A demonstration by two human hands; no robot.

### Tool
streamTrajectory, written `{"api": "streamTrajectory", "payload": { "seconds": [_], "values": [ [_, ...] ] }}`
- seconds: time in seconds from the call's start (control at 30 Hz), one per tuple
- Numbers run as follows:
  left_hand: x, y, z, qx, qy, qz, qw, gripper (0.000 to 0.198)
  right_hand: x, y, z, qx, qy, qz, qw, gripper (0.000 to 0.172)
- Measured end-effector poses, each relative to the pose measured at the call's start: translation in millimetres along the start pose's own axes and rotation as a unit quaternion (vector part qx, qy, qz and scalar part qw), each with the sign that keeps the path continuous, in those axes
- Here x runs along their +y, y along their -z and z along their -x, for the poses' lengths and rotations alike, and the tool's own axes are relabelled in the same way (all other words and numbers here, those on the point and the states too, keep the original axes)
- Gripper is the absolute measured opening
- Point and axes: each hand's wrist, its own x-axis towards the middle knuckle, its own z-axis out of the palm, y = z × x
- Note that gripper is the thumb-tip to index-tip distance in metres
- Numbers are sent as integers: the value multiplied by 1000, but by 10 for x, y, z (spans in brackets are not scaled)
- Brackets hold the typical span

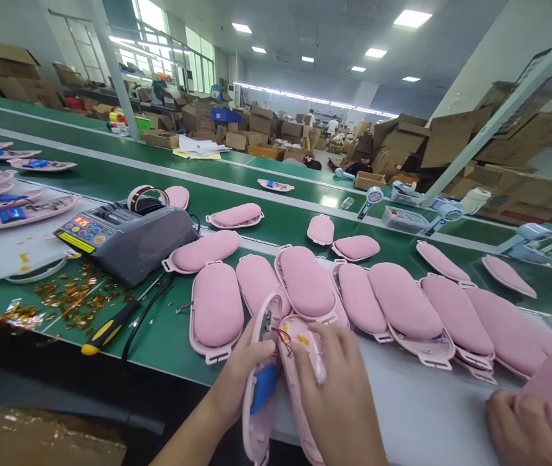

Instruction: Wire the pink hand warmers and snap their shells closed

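Observation:
Low in the middle, my left hand (239, 375) is closed on a pink shell half (256, 433) tilted up on its edge. Inside that half show a blue battery pack (264, 387) and a small circuit board. Fingers of my right hand (341, 382) are wrapped over the matching pink cover half (296, 404), its inner side up with yellow tape strips (298, 335). Thin red and dark wires (282, 336) run between the halves, which stand apart like an opened book. Just beyond lie several pink padded cases (217, 304).
A grey tape dispenser (130, 236) stands at left, beside a yellow-black screwdriver (109, 329) and scattered amber tape scraps (69, 294). Open shells with blue packs (23, 210) line the far left. Another person's hand (523, 424) holds a pink piece at lower right.

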Motion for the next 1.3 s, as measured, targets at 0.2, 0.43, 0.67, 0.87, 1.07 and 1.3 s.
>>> {"api": "streamTrajectory", "payload": {
  "seconds": [0.2,0.43,0.67,0.87,1.07,1.3],
  "values": [
    [17,49,65,47,41,-9,998,57,441,-128,485,-14,-148,-64,987,61],
    [281,-25,116,111,5,-261,959,64,134,93,340,-16,-138,-148,979,31],
    [213,15,126,234,-121,-626,734,53,-52,28,328,-71,-127,-189,971,26],
    [153,41,211,185,-207,-692,667,50,-124,-140,583,-25,-54,-135,989,47],
    [146,76,222,214,-243,-690,648,46,-133,-289,766,31,30,-71,997,55],
    [148,102,213,233,-206,-671,672,46,-82,-141,582,-49,4,-105,993,53]
  ]
}}
